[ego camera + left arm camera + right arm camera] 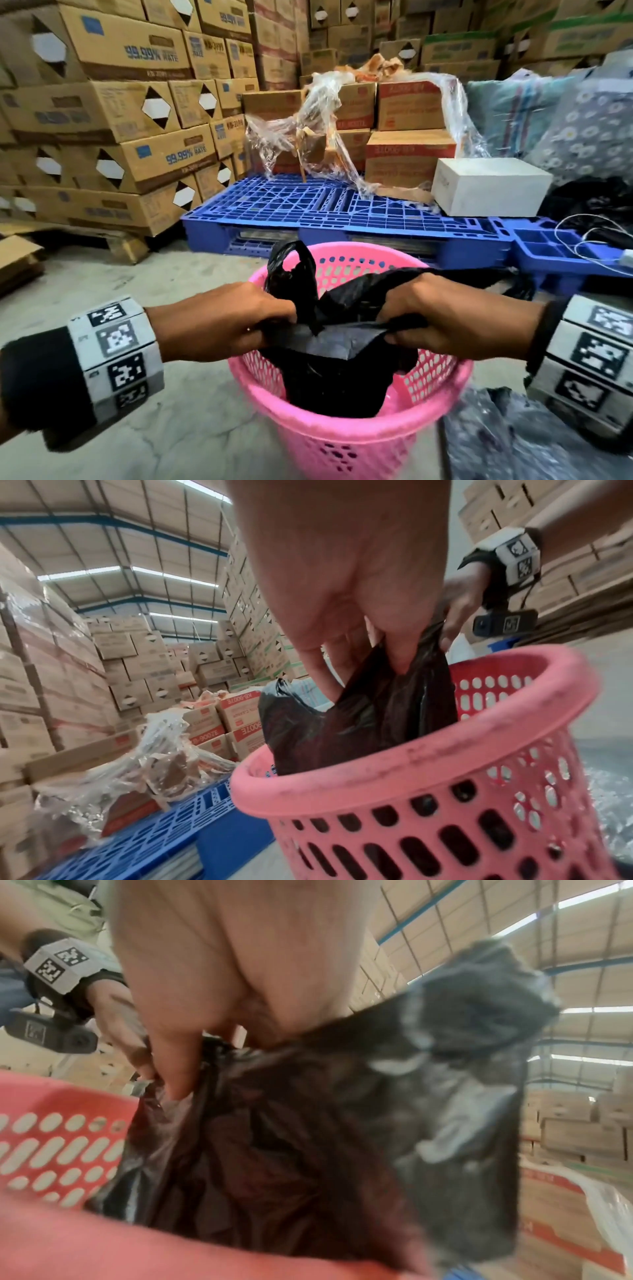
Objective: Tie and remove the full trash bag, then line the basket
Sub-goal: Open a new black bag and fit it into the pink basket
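Note:
A pink perforated basket (356, 435) stands on the concrete floor in front of me. A black trash bag (339, 373) hangs into it, its top held above the rim. My left hand (239, 322) grips the bag's left edge and my right hand (442, 318) grips its right edge, pulling the plastic flat between them. One bag handle (291, 263) sticks up behind my left hand. In the left wrist view my fingers (394, 653) pinch the black bag (369, 723) above the basket rim (377, 785). The right wrist view shows my fingers (178, 1069) curled on the bag (308, 1150).
A blue plastic pallet (342, 209) lies just behind the basket, carrying cardboard boxes, loose clear wrap (308, 137) and a white box (489, 186). Stacked cartons (102, 120) fill the left. A grey plastic bag (507, 442) lies on the floor at right.

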`<state>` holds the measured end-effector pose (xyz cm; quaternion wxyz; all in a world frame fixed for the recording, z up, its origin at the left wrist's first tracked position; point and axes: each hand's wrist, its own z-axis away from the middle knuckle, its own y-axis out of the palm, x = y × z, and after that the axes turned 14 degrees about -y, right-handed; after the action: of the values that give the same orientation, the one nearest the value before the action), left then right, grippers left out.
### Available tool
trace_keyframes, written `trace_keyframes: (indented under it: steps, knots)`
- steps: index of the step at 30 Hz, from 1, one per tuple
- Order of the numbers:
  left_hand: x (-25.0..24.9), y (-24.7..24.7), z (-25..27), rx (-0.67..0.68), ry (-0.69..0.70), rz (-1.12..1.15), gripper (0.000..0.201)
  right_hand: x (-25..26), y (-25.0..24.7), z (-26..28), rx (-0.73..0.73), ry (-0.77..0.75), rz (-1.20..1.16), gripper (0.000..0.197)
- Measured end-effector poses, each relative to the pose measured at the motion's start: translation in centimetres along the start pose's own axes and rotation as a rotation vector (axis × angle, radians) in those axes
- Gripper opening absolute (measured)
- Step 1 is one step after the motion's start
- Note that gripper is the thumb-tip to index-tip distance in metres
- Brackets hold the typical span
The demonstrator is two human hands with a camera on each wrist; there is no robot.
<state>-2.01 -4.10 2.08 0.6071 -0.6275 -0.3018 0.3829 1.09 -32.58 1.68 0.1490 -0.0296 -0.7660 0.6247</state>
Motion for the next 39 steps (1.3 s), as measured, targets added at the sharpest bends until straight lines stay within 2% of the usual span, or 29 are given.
trace_keyframes:
  steps: [2,4,7,10,13,17,22,26,28,29,32,34,36,39]
  knots:
    - [0.1,0.4,1.2,-0.012,0.051,0.005,0.015,1.1,0.7,0.0,-0.018,-0.001,-0.023,0.024]
    - [0.3,0.4,2.1,-0.021,0.086,-0.003,0.004,2.0,0.5,0.8,0.002,0.011,-0.013,0.031]
    - [0.6,0.7,4.2,0.002,0.152,-0.013,0.005,3.9,0.7,1.7,0.036,0.050,-0.005,0.039]
    - [0.4,1.6,5.8,-0.001,0.236,-0.016,0.010,6.0,1.8,2.8,-0.010,0.080,-0.018,0.044]
    - [0.5,3.3,7.3,-0.039,0.274,-0.083,0.020,7.5,3.1,3.7,-0.072,0.151,0.065,0.051]
    - [1.0,5.2,8.2,-0.045,0.233,-0.097,0.022,7.9,3.7,4.9,-0.136,0.205,0.205,0.054]
    - [0.4,5.5,8.6,-0.022,0.067,0.044,0.031,7.7,4.6,6.6,-0.066,0.290,0.205,0.049]
    - [0.4,4.9,8.2,-0.316,-0.058,0.125,0.032,7.6,4.7,7.1,-0.037,0.430,0.189,0.034]
    - [0.6,4.6,7.9,-0.447,-0.103,-0.054,0.030,7.8,4.4,7.0,-0.065,0.501,0.186,0.023]
    - [0.7,4.6,7.8,-0.471,-0.132,-0.191,0.028,7.9,4.4,6.9,-0.086,0.532,0.185,0.026]
    - [1.0,4.8,7.4,-0.418,-0.192,-0.518,0.019,8.1,4.4,6.6,-0.111,0.592,0.182,0.035]
    - [1.3,4.6,7.5,-0.377,-0.204,-0.570,0.024,8.2,4.4,6.4,-0.120,0.611,0.175,0.036]
    - [1.0,4.4,7.9,-0.390,-0.213,-0.550,0.031,8.4,4.3,6.3,-0.129,0.624,0.157,0.035]
    - [-1.1,3.7,8.4,-0.436,-0.121,-0.469,0.026,8.9,4.1,6.1,-0.125,0.637,0.138,0.033]
